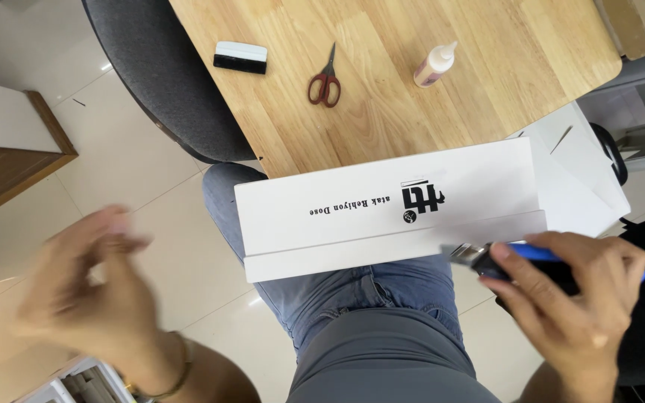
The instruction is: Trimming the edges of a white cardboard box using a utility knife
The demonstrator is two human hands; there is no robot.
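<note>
The right hand (576, 298) has its fingers (520, 280) curled around a blue-handled utility knife (502, 257), thumb on top, the short metal blade end poking out to the left and lying right at the lower right edge of a flat white cardboard box (390, 209). The left hand (87, 287) is off to the left, well apart from the box, blurred; its fingers (106, 231) look loosely spread and slightly bent and grip nothing. A thin band sits on that wrist.

The white box lies across the person's lap, on blue jeans (352, 295), with its far long edge just overlapping the near edge of the wooden tabletop (412, 112). It bears a dark printed mark and a line of lettering on its upper face, and a folded flap runs along its near long side.

Further out on the tabletop, toward the far edge, lie three things in a row: a black and white squeegee-like scraper (240, 57) near the left edge, red-handled scissors (325, 82) in the middle, closed, and a small glue bottle (434, 65) lying tilted to the right of them. A dark grey chair (158, 82) stands beside the table's left edge on a pale tiled floor (113, 164).
</note>
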